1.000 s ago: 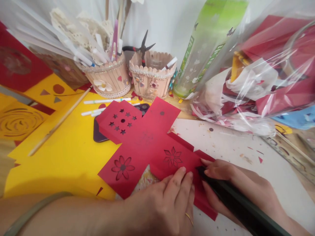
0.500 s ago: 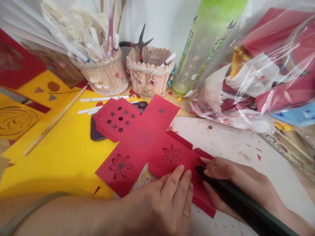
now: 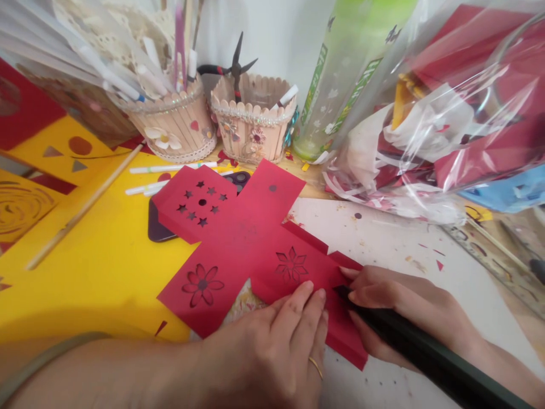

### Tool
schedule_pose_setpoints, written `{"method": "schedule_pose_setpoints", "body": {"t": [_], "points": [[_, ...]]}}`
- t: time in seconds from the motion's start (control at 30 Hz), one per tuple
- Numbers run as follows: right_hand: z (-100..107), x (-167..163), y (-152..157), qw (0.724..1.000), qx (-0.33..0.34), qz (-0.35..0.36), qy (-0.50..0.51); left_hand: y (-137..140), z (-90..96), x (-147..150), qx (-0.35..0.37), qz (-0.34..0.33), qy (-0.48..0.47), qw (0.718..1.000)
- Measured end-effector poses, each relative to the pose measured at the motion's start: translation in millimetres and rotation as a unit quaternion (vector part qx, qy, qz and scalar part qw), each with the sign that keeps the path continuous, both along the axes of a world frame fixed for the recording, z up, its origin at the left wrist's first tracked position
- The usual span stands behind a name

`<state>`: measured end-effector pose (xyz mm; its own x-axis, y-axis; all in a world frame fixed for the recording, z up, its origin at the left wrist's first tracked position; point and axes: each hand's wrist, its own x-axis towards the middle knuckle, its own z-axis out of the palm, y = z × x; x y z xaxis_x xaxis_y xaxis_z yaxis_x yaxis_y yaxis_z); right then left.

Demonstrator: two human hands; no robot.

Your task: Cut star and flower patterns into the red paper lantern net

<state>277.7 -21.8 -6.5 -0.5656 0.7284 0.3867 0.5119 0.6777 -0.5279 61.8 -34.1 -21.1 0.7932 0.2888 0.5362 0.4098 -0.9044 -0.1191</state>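
A red paper cutout [image 3: 264, 238] shaped like an unfolded box lies in the middle, with flower and star shapes cut through several of its panels. My left hand [image 3: 272, 341] presses flat on the near right panel, fingers stretched out just below a cut flower. Beside those fingertips, my right hand [image 3: 409, 301] is closed around a long black craft knife [image 3: 395, 335], gripped like a pen. Its front end is down at the red paper, though the blade itself is too small to make out. A white cutting board [image 3: 409, 255] lies under the paper's right part.
Yellow paper [image 3: 106, 244] with a wooden stick [image 3: 85, 207] spreads at left. A dark phone [image 3: 158, 221] sits partly beneath the cutout. Behind stand two popsicle-stick holders, one with pliers [image 3: 237, 68], a green bottle [image 3: 336, 85] and a plastic bag of scraps [image 3: 426, 125]. A ruler [image 3: 489, 261] lies right.
The whole view has shifted slightly, so everything appears a little further left and up. Both hands keep their places on the paper; the knife's front end has barely moved.
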Motion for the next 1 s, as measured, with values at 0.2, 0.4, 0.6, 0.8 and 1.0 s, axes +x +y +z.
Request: {"method": "schedule_pose_setpoints", "body": {"t": [0.2,0.4,0.6,0.8,1.0], "points": [[-5,1,1,0.999,-0.013,-0.001,0.034,1,0.4,-2,-0.010,-0.005,-0.001,1.000],[-3,4,5,0.999,-0.010,0.040,0.018,0,-0.5,-3,-0.009,-0.004,0.000,1.000],[-1,5,6,0.999,-0.021,0.045,0.017,0,-0.1,-3,-0.011,-0.001,0.000,1.000],[3,4,3,0.998,-0.035,0.008,0.043,2,1.8,-5,-0.014,-0.019,0.012,1.000],[8,3,-6,0.990,-0.090,-0.064,0.083,17,13.8,-15,-0.077,-0.111,0.045,0.990]]}}
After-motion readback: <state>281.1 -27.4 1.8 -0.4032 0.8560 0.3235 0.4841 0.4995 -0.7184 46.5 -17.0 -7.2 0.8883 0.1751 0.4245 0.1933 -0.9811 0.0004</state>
